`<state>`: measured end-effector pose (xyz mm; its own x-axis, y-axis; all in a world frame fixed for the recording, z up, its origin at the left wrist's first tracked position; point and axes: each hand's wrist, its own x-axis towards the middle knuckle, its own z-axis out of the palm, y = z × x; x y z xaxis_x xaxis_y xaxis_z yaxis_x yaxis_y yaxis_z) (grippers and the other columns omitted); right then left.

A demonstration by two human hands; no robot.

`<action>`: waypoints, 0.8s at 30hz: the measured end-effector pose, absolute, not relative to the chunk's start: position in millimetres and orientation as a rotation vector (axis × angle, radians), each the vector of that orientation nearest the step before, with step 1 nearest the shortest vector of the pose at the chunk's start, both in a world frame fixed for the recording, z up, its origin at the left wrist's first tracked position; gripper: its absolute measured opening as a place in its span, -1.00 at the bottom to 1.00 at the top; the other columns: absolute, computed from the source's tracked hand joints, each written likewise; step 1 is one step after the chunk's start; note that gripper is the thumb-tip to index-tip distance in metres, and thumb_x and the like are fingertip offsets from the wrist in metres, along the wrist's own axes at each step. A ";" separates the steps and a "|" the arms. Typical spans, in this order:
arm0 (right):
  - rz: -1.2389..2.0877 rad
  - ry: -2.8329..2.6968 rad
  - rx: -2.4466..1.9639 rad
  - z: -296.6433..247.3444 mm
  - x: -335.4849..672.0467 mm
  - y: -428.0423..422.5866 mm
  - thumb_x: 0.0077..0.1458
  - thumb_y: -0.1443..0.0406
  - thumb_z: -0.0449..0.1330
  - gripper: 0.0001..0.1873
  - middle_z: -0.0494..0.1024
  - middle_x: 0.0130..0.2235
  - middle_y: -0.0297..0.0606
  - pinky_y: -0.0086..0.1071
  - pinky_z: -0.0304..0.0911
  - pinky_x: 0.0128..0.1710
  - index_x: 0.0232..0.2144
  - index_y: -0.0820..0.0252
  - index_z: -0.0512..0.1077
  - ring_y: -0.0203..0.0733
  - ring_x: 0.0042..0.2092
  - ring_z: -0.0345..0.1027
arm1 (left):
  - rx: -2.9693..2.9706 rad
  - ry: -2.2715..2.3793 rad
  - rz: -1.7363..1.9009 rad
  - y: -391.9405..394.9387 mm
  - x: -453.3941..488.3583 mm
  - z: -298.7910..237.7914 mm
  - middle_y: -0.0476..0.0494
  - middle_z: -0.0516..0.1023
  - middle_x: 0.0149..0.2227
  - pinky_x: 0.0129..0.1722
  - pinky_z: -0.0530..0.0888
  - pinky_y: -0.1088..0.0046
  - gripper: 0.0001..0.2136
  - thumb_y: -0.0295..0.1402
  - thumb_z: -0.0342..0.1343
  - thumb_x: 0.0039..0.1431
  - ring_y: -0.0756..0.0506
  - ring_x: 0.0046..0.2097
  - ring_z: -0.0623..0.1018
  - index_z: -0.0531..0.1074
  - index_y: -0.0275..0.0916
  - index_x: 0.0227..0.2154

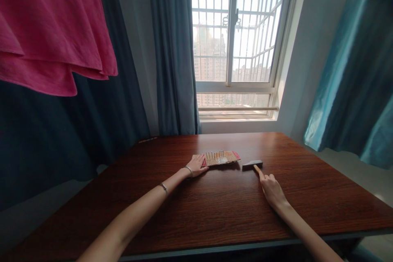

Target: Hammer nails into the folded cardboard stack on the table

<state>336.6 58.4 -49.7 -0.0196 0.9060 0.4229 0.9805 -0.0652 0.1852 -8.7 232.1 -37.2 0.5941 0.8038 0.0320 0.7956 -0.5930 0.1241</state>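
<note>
Several upright nails point(216, 155) in a patterned board point(229, 157), hammer point(252, 165) nearby.

No lettering, label or number is legible here.

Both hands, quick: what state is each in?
Left hand: open, resting on the nail-studded board.
Right hand: closed, holding the hammer.

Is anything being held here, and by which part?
The right hand holds a grey-headed hammer by its yellowish handle; the left hand lies on the left end of a flat, patterned tan-and-red board.
</note>
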 end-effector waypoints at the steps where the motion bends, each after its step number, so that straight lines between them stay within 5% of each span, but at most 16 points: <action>1: -0.655 -2.026 -2.071 -49.3 336.6 57.9 0.02 0.56 -0.13 -0.39 0.45 -0.45 -0.14 -0.37 0.24 -0.28 0.15 0.25 0.05 -0.12 -0.31 0.30 | 2.714 1.362 0.140 231.6 -8.7 -37.2 -0.33 -0.09 0.23 0.16 -0.08 0.20 -0.26 0.09 -0.25 0.06 -0.22 0.23 -0.07 -0.08 -0.37 0.17; 24: -0.514 -1.974 -2.058 -44.2 333.9 54.6 0.07 0.44 -0.08 -0.45 0.42 -0.46 -0.19 -0.37 0.20 -0.26 0.14 0.16 0.06 -0.11 -0.28 0.28 | 2.778 1.250 0.157 219.6 -16.9 -34.7 -0.34 -0.09 0.23 0.15 -0.10 0.17 -0.28 0.05 -0.20 0.07 -0.24 0.23 -0.08 -0.08 -0.36 0.17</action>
